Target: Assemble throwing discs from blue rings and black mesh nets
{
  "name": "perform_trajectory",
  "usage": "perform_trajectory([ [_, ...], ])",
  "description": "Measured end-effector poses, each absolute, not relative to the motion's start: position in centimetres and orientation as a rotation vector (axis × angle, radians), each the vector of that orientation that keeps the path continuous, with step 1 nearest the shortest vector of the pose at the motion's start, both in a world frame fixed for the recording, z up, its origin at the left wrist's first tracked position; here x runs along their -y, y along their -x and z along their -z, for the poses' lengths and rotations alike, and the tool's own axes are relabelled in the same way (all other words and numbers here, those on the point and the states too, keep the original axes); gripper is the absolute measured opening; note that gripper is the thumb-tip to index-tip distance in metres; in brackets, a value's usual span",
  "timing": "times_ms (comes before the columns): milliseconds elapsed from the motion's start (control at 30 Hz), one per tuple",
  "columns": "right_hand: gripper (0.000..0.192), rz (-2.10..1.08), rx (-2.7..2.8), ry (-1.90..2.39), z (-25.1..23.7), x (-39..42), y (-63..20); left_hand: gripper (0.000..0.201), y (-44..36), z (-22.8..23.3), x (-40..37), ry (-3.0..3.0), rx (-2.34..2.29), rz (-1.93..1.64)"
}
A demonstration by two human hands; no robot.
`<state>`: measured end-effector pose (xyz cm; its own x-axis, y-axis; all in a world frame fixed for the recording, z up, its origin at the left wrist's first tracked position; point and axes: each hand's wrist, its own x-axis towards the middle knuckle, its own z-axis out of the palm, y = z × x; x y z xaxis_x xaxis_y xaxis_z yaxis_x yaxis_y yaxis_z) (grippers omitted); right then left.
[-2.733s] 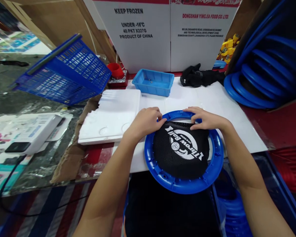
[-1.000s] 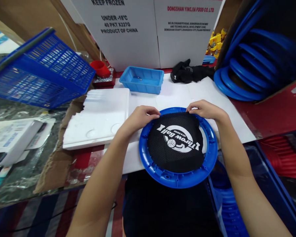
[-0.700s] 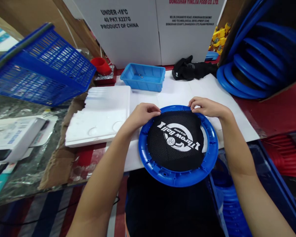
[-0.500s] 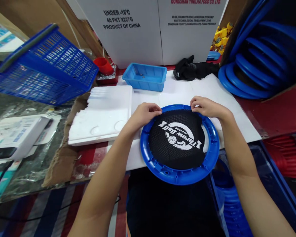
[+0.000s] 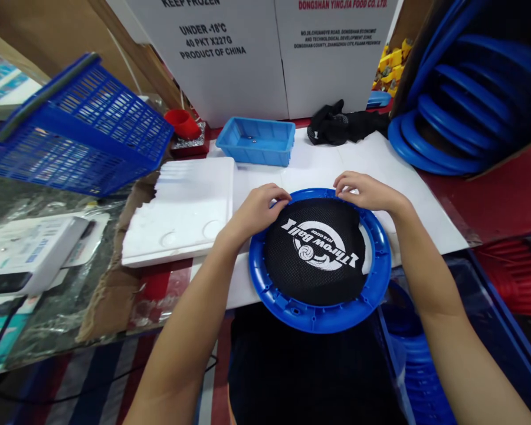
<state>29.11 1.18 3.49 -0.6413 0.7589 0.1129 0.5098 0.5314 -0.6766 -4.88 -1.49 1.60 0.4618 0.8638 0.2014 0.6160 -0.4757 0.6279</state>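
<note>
Blue plastic ring [image 5: 314, 321] nearest, its near side bodyward of the fingers. Inside, black mesh disc [image 5: 287, 277], white-printed, mostly laid in; crescent gap below the right fingers suggests that edge remains unseated. Left hand [image 5: 265, 206], right hand [image 5: 366, 191]: fingertips curled at far rim; clamped or resting, cannot tell. Beyond fingers: light-blue rectangular plastic tray [image 5: 261, 156].

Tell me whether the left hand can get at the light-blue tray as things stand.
Likely yes: the left hand is at the blue ring, and only flat white sheet seems to separate it from the open-topped light-blue tray.
</note>
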Motion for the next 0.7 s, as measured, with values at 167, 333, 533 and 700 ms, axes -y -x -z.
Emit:
perform_trajectory([
  [167,0.03,-0.888,2.519,0.913,-2.7,-0.8,-28.1,0.028,4.1,-1.2,2.3,-2.431,-1.055,-0.576],
  [333,0.046,-0.997,2.6,0.976,-1.6,-0.6,-27.9,0.047,4.0,-0.6,3.0,-2.429,-1.083,-0.395],
  [533,0.04,-1.024,2.572,1.008,-2.6,-0.1,-27.5,0.038,3.7,-1.2,3.1,-2.267,-1.09,-0.444],
  [700,0.02,-1.029,2.416,1.001,-3.2,-0.5,-27.6,0.02,3.8,-2.0,2.5,-2.021,-1.204,-0.661],
])
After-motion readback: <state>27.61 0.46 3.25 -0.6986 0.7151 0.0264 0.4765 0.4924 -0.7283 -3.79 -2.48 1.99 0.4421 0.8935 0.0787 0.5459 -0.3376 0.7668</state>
